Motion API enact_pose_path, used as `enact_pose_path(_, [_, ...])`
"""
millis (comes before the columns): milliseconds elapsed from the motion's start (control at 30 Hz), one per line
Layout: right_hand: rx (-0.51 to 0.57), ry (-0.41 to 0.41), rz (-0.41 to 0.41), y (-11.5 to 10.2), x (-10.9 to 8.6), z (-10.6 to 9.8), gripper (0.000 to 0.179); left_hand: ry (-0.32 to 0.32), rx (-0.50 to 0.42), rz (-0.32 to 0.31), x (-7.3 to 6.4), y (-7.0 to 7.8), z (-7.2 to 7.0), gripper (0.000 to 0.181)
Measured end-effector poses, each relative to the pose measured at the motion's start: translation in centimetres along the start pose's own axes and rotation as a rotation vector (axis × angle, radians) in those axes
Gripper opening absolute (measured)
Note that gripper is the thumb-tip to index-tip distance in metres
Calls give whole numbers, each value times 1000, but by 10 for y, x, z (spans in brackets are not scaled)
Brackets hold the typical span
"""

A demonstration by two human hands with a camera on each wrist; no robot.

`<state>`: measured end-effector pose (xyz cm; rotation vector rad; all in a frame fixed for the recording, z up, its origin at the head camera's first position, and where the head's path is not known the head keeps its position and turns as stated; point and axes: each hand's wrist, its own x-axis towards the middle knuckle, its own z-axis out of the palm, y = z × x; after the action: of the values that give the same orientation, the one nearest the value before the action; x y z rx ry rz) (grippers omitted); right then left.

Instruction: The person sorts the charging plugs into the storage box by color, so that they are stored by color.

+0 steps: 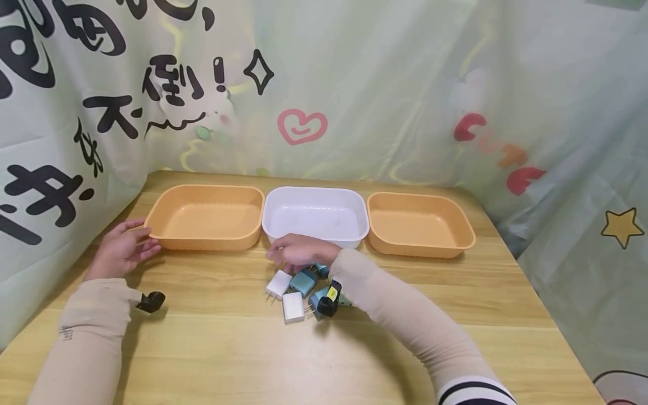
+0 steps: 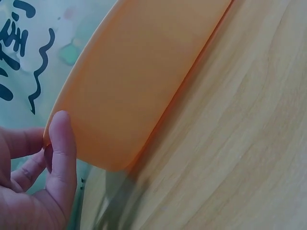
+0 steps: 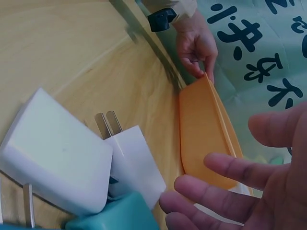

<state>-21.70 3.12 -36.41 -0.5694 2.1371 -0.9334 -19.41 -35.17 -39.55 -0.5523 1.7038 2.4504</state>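
Observation:
My left hand [image 1: 121,247] pinches the left end of an orange plastic bin [image 1: 212,243]; in the left wrist view its thumb [image 2: 62,143] lies on the outer wall, with fingers at the rim. My right hand [image 1: 298,252] hovers in front of the white bin [image 1: 316,194], above a small pile of chargers. Its fingers [image 3: 225,199] are spread apart and hold nothing in the right wrist view. Among the pile are a white charger [image 1: 293,307], another white charger [image 1: 278,284] with metal prongs, and a teal charger [image 1: 304,282]. More blue-green plugs lie partly hidden under the right wrist.
A second orange bin [image 1: 420,247] stands to the right of the white one, all three in a row at the table's back. Behind them hangs a printed cloth [image 1: 379,112]. Wooden tabletop [image 1: 228,354] extends in front of the chargers.

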Motion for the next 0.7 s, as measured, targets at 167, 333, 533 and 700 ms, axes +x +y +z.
enact_pose_path(167, [-91,8,18,-4,5,6,31,15,4,10,-1,-1,2,25])
enact_pose_path(333, [-195,-3,47,-4,10,11,27,16,6,8,-1,-1,1,24])
enact_pose_path(533, [-311,-11,26,-6,12,19,25,21,8,2,-1,-2,2,24])
enact_pose_path(700, [-435,-19,3,-10,13,22,38,27,11,1,-1,-2,2,24])
